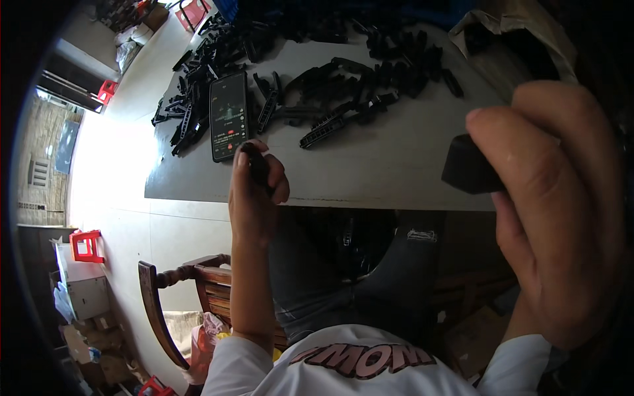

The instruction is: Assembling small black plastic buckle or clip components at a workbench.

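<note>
My left hand (pixel 254 191) is closed around a small black plastic piece (pixel 256 166), just off the table's near edge and below the phone. Raised close to the camera at the right, my right hand (pixel 555 191) pinches a black block-like piece (pixel 467 166) between thumb and fingers; the rest of that piece is hidden by the hand. On the grey table (pixel 396 165) lie many loose black plastic parts (pixel 323 125), some long and ribbed. A phone (pixel 228 119) with a lit screen rests among them at the left.
Black parts (pixel 211 46) are heaped along the far and left table edges, near a blue container (pixel 284 9). A brown paper sack (pixel 522 30) stands far right. A wooden chair (pixel 198 277) is at my left; red stools (pixel 87 246) and boxes stand on the floor.
</note>
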Tool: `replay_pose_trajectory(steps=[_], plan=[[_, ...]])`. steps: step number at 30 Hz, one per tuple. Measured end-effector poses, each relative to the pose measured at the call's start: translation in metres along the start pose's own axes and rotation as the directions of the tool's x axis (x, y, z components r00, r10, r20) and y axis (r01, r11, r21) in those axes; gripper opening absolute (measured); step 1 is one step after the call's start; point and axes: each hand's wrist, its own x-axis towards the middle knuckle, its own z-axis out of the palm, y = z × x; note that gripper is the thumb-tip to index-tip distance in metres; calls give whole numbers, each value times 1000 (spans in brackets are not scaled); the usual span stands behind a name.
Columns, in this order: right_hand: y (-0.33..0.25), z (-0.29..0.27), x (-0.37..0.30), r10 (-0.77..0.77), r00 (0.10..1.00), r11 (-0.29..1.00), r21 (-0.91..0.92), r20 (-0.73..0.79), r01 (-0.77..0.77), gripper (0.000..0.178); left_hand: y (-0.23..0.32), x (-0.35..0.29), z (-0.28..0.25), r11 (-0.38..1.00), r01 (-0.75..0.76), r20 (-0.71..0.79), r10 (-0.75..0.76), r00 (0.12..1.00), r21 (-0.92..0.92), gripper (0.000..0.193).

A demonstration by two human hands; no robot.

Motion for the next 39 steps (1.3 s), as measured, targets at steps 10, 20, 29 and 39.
replay_pose_trajectory(steps=[10,20,29,39], plan=[[-3,26,1,214,972,918,360,-99,-165,31,-13,-33,19,960,93,217,-154,964,265,41],[-40,109,-3,591,790,444,750,166,-490,25,-31,-51,41,823,-300,432,75,899,482,45],[-52,138,-21,649,746,441,726,149,-528,40,-28,-68,36,845,-22,397,-229,889,535,43],[-63,202,-74,512,747,221,775,424,-592,32,-43,-85,-8,750,109,406,-468,785,652,43]])
